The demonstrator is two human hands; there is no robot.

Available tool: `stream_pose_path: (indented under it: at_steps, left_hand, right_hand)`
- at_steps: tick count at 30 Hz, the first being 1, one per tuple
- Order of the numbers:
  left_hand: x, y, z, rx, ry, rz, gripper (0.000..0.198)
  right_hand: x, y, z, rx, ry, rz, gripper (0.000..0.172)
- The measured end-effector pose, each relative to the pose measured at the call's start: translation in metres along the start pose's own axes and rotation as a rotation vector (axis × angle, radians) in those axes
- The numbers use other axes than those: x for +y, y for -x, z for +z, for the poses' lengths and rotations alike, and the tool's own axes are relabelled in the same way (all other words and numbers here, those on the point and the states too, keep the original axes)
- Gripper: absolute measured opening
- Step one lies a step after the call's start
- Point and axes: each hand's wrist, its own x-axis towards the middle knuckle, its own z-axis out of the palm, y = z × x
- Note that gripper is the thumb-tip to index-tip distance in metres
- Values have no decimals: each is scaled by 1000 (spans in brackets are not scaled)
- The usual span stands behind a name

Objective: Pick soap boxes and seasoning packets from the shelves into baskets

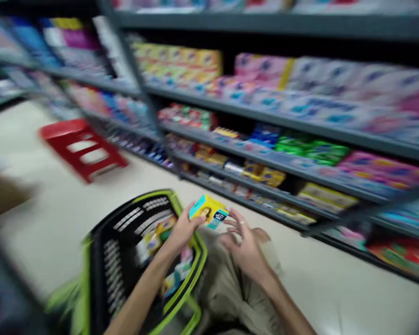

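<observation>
One yellow box [212, 208], frame middle | left hand [184, 230] grip holds its side, so its front shows | right hand [247, 247] grip wide, close by

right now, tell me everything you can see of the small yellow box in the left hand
The small yellow box looks like printed cardboard, with turquoise parts, a person's picture and a dark panel with white marks; finer print is blurred. The left hand holds it tilted, thumb on the front, near the black-and-lime basket. The right hand is at its right end; whether it touches is unclear.
</observation>
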Motion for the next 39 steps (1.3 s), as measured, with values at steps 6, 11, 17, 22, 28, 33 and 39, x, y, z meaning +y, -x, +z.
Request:
stream_pose_path:
  at_steps: [6,11,17,22,28,33,39]
  left_hand:
    - [67,7,171,-580,288,103,56]
    - [126,15,235,-867,177,238,51]
    - [187,-3,257,-708,58,385,51]
    - [199,-18,281,-703,58,370,59]
    - [214,-37,321,-654,43,423,70]
    - [270,-40,373,-653,-13,604,66]
    - [293,-56,407,-655,-248,726,58]
  right_hand:
    - [-72,-4,-116,464,-20,-179,50]
    - [-131,23,-196,614,-54,-241,63]
    - [-150,-10,-214,545,-84,-374,71]
    - [-152,-37,-237,508,-121,-369,74]
    - [-182,-52,-297,437,-7,-442,70]
    - [-232,-72,-359,428,115,-561,69]
    - [-241,-86,-410,387,173,-560,78]
